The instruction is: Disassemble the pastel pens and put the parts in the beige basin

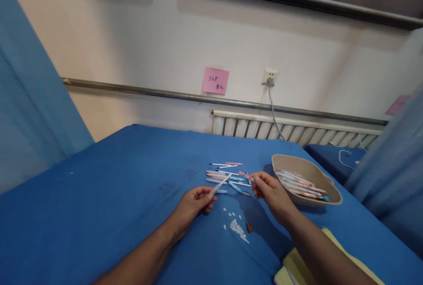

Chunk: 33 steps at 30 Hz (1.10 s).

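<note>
A slim whitish pen barrel (221, 183) is pinched in my left hand (197, 202), its tip slanting up and right over other pen parts. My right hand (269, 190) pinches a small pinkish, see-through pen part (245, 175); its exact kind is too small to make out. Between and beyond the hands lie several loose pens and refills, among them a peach pen barrel (216, 176), a light blue pen (238, 188) and a dark-tipped refill (220, 164). Nearer me is a little heap of white bits (237, 227), with a brown piece (249, 227) beside it.
A beige basket (280, 160) at the right holds several pens (302, 185) in clear wrapping. A folded yellow cloth (292, 267) lies partly under my right forearm. Blue cloth (99, 197) covers the table. Behind it are a radiator (257, 128) and a wall rail (158, 91); curtains hang at both sides.
</note>
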Available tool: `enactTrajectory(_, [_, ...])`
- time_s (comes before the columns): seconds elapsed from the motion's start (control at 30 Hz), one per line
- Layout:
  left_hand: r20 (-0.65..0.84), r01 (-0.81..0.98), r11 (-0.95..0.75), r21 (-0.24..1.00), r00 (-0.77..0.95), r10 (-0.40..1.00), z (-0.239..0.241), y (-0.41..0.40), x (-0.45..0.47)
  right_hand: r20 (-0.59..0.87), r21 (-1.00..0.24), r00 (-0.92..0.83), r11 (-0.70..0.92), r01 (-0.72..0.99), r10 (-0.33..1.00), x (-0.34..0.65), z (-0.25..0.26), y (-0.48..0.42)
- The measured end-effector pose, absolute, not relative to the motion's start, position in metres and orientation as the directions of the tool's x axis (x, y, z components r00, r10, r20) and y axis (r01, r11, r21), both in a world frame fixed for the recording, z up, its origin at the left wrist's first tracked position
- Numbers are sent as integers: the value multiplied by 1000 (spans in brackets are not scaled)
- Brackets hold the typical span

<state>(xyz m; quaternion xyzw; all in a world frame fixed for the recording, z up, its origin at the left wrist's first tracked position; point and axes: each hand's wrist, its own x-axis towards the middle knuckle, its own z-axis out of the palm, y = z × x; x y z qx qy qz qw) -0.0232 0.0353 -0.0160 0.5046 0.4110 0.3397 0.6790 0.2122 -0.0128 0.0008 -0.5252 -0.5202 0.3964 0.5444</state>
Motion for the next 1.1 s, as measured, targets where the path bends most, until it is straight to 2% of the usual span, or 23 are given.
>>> enactTrajectory(0.07, [-201, -5, 226, 974, 441, 875, -14, 33, -21, 106, -994, 174, 107, 2, 979, 209, -4, -21])
enactTrajectory(0.13, [-186, 36, 192, 981, 458, 869, -11, 30, -20, 95, -995, 202, 101, -18, 975, 209, -12, -21])
enactTrajectory(0.33, [-166, 136, 114, 984, 490, 856, -5, 26, -19, 160, -981, 190, 135, 138, 969, 225, -25, -13])
enactTrajectory(0.73, [-168, 202, 74, 976, 498, 851, -9, 31, -18, 187, -949, 55, 165, 270, 981, 232, -21, -20])
enactTrajectory(0.97, [-119, 243, -9, 970, 508, 853, -8, 31, -20, 231, -894, 59, 188, 406, 971, 227, -20, -27])
enactTrajectory(1.1, [-112, 248, -23, 968, 517, 849, -1, 24, -18, 269, -838, 6, 231, 494, 963, 220, -19, -33])
